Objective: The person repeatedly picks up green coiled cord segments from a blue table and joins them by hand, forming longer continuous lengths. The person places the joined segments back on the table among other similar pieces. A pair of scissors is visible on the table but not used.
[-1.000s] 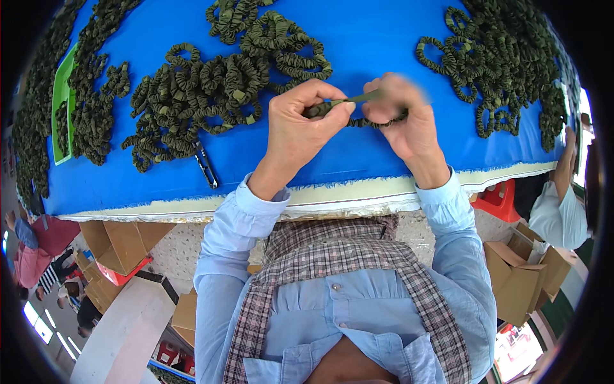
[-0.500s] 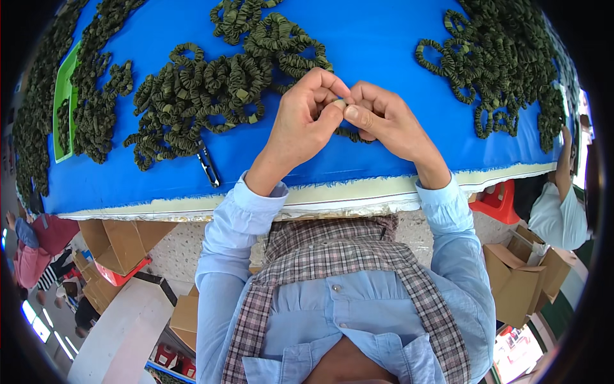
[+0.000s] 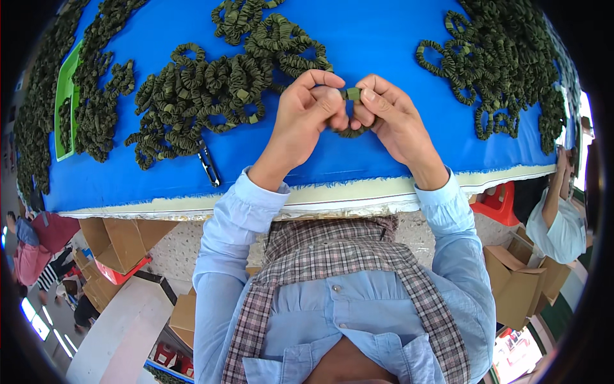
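Between my two hands is a dark green scrunchie [image 3: 352, 94], held up over the blue table covering. A flat, lighter green band of it shows at the top, and its gathered part hangs below my fingers. My left hand [image 3: 308, 110] is closed on its left side, fingers curled in. My right hand [image 3: 391, 116] pinches the flat band between thumb and forefinger. To the left of my hands lies a heap of similar scrunchies [image 3: 217, 80]. Small black thread snips [image 3: 208, 168] rest on the covering below that heap.
More scrunchies [image 3: 505, 57] are piled at the right, and others [image 3: 96, 115] at the left around a green tray [image 3: 64, 86]. Cardboard boxes [image 3: 128, 240] and a red stool [image 3: 497, 203] stand below the table edge. Other people [image 3: 558, 217] are at both sides.
My right hand has turned and shifted slightly right, and the scrunchie's flat green band now shows between my fingers. The left hand has curled in. The person at the right has moved an arm.
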Tool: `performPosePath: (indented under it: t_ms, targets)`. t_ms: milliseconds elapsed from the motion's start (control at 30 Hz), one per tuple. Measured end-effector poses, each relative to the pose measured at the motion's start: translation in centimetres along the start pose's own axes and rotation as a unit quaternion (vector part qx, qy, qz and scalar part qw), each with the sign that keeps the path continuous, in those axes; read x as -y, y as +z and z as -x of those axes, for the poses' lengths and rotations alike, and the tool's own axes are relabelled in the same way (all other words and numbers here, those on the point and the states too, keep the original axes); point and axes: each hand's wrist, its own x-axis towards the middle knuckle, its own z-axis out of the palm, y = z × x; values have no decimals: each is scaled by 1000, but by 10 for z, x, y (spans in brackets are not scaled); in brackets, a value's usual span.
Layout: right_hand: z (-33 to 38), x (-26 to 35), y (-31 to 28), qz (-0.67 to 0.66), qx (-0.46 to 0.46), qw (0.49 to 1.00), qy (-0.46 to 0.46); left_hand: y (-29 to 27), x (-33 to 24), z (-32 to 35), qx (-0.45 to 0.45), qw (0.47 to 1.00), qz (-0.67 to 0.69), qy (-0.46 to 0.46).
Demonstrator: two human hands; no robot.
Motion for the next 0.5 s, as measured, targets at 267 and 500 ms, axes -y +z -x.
performPosePath:
  t_ms: [267,500]
  targets:
    - [0,-2,-1,-33,3,999,-41,-4,-20,5,-7,998,-59,6]
    - [2,-6,6,0,-22,999,-27,14,-8,7,-55,914,-366,167]
